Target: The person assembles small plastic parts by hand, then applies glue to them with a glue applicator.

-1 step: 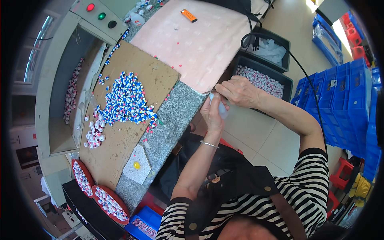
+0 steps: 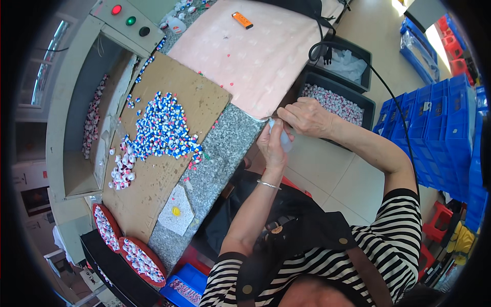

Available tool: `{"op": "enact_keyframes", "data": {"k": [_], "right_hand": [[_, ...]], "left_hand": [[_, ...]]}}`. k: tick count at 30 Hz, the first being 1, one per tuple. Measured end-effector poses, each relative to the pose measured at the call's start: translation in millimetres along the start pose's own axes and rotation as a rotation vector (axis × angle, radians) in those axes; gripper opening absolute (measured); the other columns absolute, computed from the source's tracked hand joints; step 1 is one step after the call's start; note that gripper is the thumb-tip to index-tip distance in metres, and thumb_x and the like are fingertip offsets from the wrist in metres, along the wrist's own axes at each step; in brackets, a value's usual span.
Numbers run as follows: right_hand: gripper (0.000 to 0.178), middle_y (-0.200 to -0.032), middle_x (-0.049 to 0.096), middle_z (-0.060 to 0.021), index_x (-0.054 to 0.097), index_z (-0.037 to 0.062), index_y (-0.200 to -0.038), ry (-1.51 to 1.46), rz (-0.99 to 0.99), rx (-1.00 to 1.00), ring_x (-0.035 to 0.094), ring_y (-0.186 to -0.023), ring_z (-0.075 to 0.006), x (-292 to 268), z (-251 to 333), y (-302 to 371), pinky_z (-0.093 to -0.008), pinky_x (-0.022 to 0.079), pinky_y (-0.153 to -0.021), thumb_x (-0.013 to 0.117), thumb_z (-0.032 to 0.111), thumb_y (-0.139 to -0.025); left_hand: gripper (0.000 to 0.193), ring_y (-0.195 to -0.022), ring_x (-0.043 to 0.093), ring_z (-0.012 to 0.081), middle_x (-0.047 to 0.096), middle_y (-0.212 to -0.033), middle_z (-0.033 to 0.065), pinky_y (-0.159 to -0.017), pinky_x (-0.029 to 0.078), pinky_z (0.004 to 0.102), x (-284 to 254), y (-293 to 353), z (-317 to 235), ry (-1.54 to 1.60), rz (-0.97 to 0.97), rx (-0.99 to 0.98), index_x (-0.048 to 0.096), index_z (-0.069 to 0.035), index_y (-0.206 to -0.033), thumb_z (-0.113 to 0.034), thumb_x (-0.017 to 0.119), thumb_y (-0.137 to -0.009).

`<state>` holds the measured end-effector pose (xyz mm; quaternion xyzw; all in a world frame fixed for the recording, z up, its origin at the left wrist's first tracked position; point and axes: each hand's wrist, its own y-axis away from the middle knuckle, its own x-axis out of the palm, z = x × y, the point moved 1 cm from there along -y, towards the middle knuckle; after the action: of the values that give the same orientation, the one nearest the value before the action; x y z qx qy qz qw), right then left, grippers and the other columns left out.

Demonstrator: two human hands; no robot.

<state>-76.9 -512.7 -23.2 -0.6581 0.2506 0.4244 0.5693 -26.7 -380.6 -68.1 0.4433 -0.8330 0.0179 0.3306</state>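
Observation:
Just off the corner of the granite table, my left hand [image 2: 273,147] is wrapped round a small translucent white squeeze bottle [image 2: 286,141], its narrow tip pointing up. My right hand [image 2: 308,118] is closed right beside that tip, thumb and fingers pinched together. Whatever it pinches is hidden or too small to make out. To the left, a heap of small blue-and-white pieces [image 2: 166,128] lies on a brown board [image 2: 153,197]. Larger white and dark-red pieces [image 2: 121,171] sit at the heap's near-left edge.
A pink cloth [image 2: 230,61] with an orange lighter [image 2: 242,20] covers the far table. Grey bins [image 2: 369,115] stand beyond my right hand, under a hanging black cable [image 2: 391,92]. Blue crates [image 2: 429,128] are stacked at right. Red trays [image 2: 159,280] of pieces lie at lower left.

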Motion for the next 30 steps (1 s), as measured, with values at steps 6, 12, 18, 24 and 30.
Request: {"op": "enact_keyframes", "data": {"k": [6, 12, 18, 24, 30], "right_hand": [[0.023, -0.066, 0.049, -0.0023, 0.052, 0.0052, -0.087, -0.013, -0.036, 0.007, 0.056, -0.057, -0.0147, -1, -2, -1, -0.0272, 0.041, -0.051, 0.062, 0.017, -0.07], [0.024, -0.065, 0.05, -0.0024, 0.052, 0.0049, -0.086, -0.037, -0.049, 0.012, 0.056, -0.055, -0.0155, 1, -5, 3, -0.0274, 0.042, -0.052, 0.063, 0.019, -0.069], [0.024, -0.064, 0.049, -0.0019, 0.052, 0.0051, -0.085, 0.011, -0.02, 0.029, 0.055, -0.054, -0.0151, -1, 7, -6, -0.0278, 0.041, -0.051, 0.063, 0.019, -0.069], [0.023, -0.063, 0.048, -0.0013, 0.053, 0.0045, -0.086, 0.006, -0.045, 0.015, 0.055, -0.055, -0.0142, 3, 0, 2, -0.0266, 0.041, -0.05, 0.063, 0.018, -0.069], [0.025, -0.065, 0.049, -0.0018, 0.055, 0.0035, -0.09, -0.023, -0.064, 0.032, 0.055, -0.056, -0.0145, 4, 2, -2, -0.0265, 0.041, -0.051, 0.062, 0.016, -0.07]], "left_hand": [[0.016, -0.054, 0.052, 0.0075, 0.055, -0.068, -0.0002, -0.049, 0.045, 0.0209, 2, 1, 1, -0.023, -0.03, -0.034, 0.06, -0.006, -0.084, -0.02, 0.06, -0.091], [0.017, -0.054, 0.055, 0.0112, 0.058, -0.069, 0.0032, -0.049, 0.046, 0.0234, 1, -1, 0, -0.021, -0.07, -0.055, 0.061, -0.004, -0.086, -0.02, 0.06, -0.091], [0.013, -0.055, 0.052, 0.0076, 0.056, -0.069, 0.0003, -0.049, 0.044, 0.0211, 1, 1, 1, 0.006, 0.0, 0.004, 0.061, -0.006, -0.085, -0.018, 0.061, -0.091], [0.013, -0.055, 0.052, 0.0074, 0.055, -0.069, 0.0, -0.049, 0.044, 0.0215, 1, 0, 1, -0.011, -0.022, -0.019, 0.061, -0.006, -0.086, -0.018, 0.061, -0.091], [0.014, -0.054, 0.053, 0.0081, 0.055, -0.068, 0.0002, -0.048, 0.044, 0.0214, -2, -1, 1, 0.003, -0.009, -0.022, 0.061, -0.006, -0.085, -0.019, 0.062, -0.091]]}}
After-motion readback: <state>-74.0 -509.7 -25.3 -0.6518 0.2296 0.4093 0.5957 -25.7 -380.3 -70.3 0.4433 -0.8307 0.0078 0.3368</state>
